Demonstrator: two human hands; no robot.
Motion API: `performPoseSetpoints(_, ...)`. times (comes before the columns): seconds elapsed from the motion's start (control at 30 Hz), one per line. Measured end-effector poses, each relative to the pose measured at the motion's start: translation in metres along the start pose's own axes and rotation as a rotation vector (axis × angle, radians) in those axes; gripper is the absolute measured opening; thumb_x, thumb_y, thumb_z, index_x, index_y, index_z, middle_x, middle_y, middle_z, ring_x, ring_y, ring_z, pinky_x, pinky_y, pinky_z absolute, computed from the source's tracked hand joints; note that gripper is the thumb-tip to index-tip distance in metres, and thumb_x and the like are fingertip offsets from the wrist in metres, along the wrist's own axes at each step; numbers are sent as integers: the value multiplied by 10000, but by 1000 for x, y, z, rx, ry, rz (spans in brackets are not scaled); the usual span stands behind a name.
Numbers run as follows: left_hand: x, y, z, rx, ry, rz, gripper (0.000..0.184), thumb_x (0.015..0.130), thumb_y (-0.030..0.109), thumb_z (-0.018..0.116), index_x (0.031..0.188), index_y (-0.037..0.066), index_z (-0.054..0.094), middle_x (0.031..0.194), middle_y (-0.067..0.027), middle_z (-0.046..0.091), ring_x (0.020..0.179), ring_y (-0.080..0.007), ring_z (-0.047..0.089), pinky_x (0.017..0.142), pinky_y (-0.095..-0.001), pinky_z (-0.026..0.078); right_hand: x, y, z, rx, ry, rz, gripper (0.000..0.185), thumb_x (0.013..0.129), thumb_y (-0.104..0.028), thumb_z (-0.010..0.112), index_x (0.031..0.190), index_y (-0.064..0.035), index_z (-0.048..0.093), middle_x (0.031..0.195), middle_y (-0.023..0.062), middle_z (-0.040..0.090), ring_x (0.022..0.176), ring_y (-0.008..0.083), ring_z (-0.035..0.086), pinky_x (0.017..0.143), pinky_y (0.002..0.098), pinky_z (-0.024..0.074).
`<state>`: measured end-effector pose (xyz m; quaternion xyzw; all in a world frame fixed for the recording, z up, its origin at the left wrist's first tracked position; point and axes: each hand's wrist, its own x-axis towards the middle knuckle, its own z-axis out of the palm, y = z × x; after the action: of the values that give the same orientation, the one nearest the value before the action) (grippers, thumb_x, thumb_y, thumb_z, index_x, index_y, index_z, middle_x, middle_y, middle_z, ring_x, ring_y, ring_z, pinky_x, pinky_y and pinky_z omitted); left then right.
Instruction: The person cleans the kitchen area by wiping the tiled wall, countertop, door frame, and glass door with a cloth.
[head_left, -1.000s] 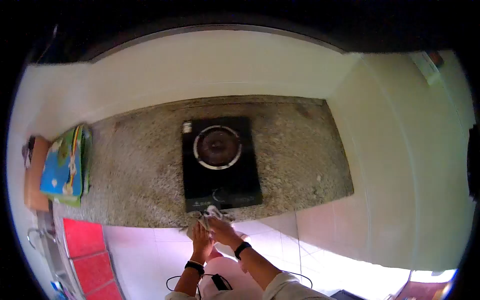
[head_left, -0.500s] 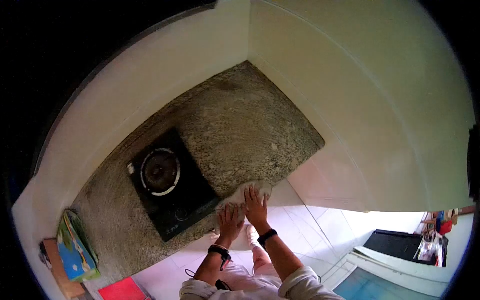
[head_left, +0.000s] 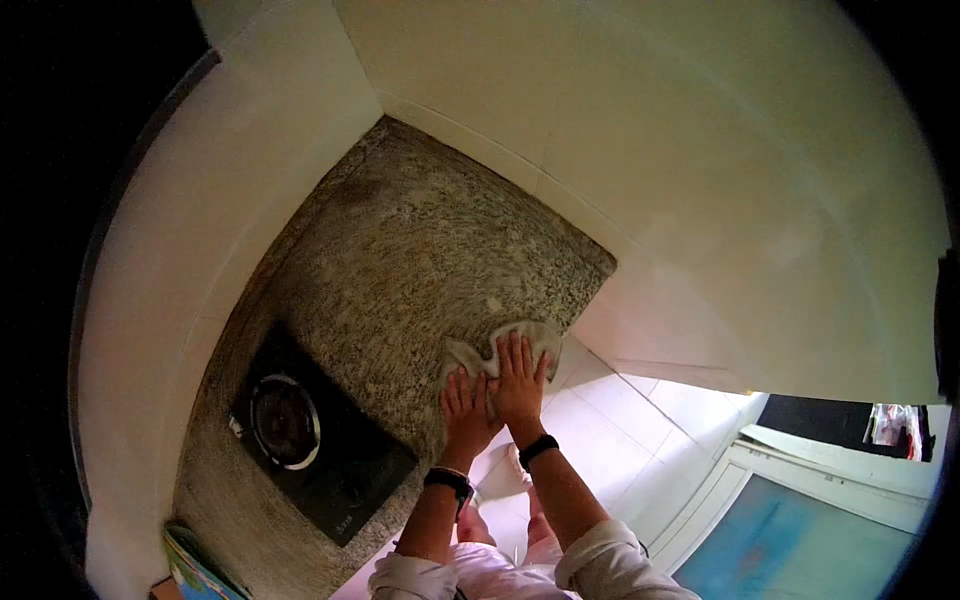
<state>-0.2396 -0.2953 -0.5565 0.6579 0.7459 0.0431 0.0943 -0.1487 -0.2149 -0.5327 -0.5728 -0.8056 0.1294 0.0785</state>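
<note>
A pale, damp-looking cloth (head_left: 541, 340) lies wrinkled on the rough grey countertop (head_left: 430, 240), near its front edge. My right hand (head_left: 518, 378) presses flat on the cloth, fingers stretched out and pointing away from me. Just to the left and a little nearer, my left hand (head_left: 467, 412) lies flat with its fingers slightly apart, over the left part of the same cloth. Neither hand is curled round it. Left of my hands sits a black cooktop (head_left: 350, 450) with a round silver-rimmed burner plate (head_left: 286, 422).
Pale walls (head_left: 640, 180) meet the counter at the back and right. Tiled floor (head_left: 600, 430) shows below the edge. At lower right is a white-framed panel with bluish glass (head_left: 760, 530). A colourful bag-like item (head_left: 195, 565) stands at lower left.
My view has turned, so the cooktop sits lower and farther left. Both hands have pushed the cloth forward from the counter's edge, and it is now more bunched up.
</note>
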Motion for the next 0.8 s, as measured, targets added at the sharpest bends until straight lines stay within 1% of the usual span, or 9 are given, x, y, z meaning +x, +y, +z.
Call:
performPoseSetpoints(0.13,22,-13,-11,-47,-98,108,984,664,640,577,1380,93,183,1428,-219,45,1312,-401,26,1016,-567,51,7,0,-10,49,-40,8,625,781,-255,474,1360,-141,267,1419,72,233,1325,232,168,1063,514,40)
performPoseSetpoints(0.2,47,-14,-26,-40,-322,113,1067,599,684,601,1379,94,176,1430,-216,16,1314,-399,-14,1018,-564,18,25,3,-4,74,-9,19,618,782,-259,464,1357,-139,272,1422,71,227,1325,232,169,1064,514,45)
performPoseSetpoints(0.23,61,-15,-30,-42,-327,125,1067,599,684,601,1379,94,176,1430,-216,16,1314,-399,-14,1018,-564,18,36,5,-2,99,24,17,611,783,-264,454,1354,-137,277,1425,70,221,1324,233,170,1064,514,51)
performPoseSetpoints(0.3,88,-20,-33,-103,-372,120,1112,575,707,609,1381,84,163,1432,-204,-94,1309,-400,-106,1007,-577,-40,63,5,-4,57,30,31,607,787,-271,449,1354,-138,276,1426,68,217,1326,231,165,1065,514,52)
performPoseSetpoints(0.5,136,-24,-40,-72,-405,153,1210,507,740,627,1393,96,112,1431,-207,-76,1304,-406,-122,1001,-581,-53,92,4,-3,-23,-4,62,593,821,-304,423,1366,-153,245,1437,59,187,1331,224,142,1069,510,50)
performPoseSetpoints(0.63,142,-25,-45,-23,-431,162,1228,477,740,644,1385,80,145,1432,-205,-72,1301,-409,-130,997,-588,-48,95,3,-10,-83,-88,80,579,838,-303,417,1369,-164,233,1439,48,175,1331,224,140,1073,508,44)
performPoseSetpoints(0.7,144,-22,-57,-121,-499,128,1160,487,626,733,1361,85,196,1435,-191,-88,1310,-381,-130,1022,-553,-38,94,3,-10,-42,-78,91,578,836,-300,419,1368,-167,236,1437,45,181,1330,223,142,1074,508,43)
performPoseSetpoints(0.73,145,-24,-55,-118,-498,133,1160,487,626,733,1361,85,196,1435,-191,-88,1310,-381,-130,1022,-553,-38,94,3,-10,-10,-68,93,577,835,-298,422,1367,-170,239,1435,42,186,1330,221,143,1075,508,41)
performPoseSetpoints(0.8,141,-27,-48,-105,-458,171,1119,491,616,734,1345,74,255,1426,-219,-72,1295,-430,-126,996,-601,-38,94,2,-16,-17,-71,93,575,835,-295,421,1366,-172,241,1434,40,189,1330,220,144,1077,506,40)
